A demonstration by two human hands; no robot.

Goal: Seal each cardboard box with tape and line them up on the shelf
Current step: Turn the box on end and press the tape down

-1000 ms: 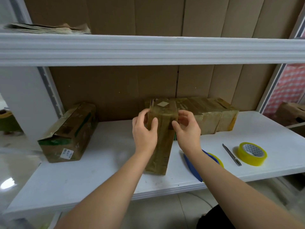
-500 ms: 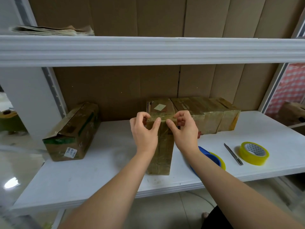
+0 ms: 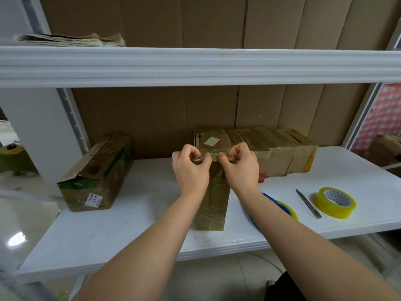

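Comparing with a second ago, both hands have shifted from clasping the upright cardboard box's sides to its near top edge: left hand and right hand now pinch the clear tape strip there. The box stands on the shelf board, just left of the sealed row; judged, sealing is near done and lining up remains.

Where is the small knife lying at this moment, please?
In the head view, the knife lies flat on the white shelf, on the right side, just left of the yellow tape roll and right of the person's right forearm.
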